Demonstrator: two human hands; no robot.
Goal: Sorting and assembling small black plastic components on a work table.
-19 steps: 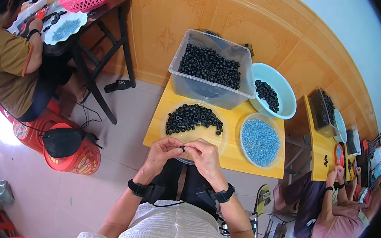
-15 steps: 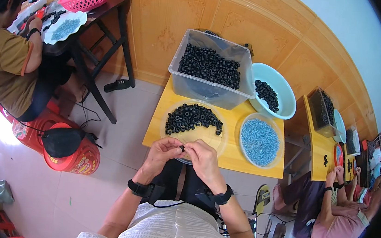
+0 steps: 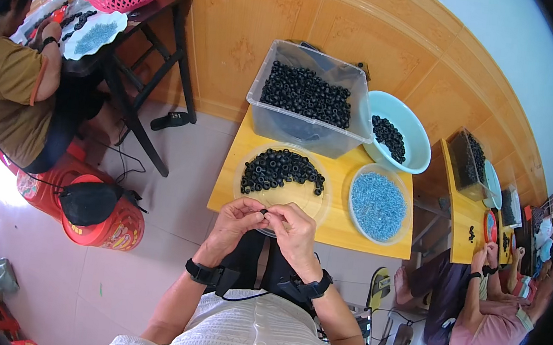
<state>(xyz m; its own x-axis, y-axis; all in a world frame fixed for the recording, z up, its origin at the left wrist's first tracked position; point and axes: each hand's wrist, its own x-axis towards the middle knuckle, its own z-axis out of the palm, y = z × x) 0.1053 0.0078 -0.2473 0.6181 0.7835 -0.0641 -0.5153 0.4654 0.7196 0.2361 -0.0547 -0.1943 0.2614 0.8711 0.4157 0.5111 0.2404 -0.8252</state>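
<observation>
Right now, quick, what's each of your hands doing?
Left hand: closed, pinching a small black piece.
Right hand: fingers pinched closed right by that piece; can't tell if they're gripping anything.

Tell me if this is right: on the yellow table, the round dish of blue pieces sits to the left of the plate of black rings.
Not quite: the head view shows the round dish of blue pieces to the right of the plate of black rings, not to the left. Both do sit on the yellow table.
</observation>
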